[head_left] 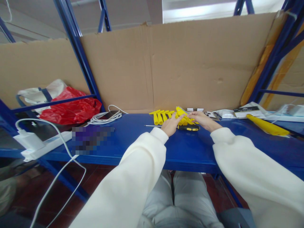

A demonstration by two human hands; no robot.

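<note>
Right of center, left hand and right hand meet at a yellow tool; I cannot tell whether either grips it.

We see angled yellow plastic pieces, a black-and-yellow screwdriver handle, a blue metal shelf, plain brown cardboard.

The sleeves are cream-white, plain and loose, cut from thick, soft-looking fabric. The left sleeve and right sleeve puff and fold above snug band cuffs of matching colour. Both left grip and right grip are bare. Pale grey trousers crease softly over the thighs and bunch at the lap.
</note>
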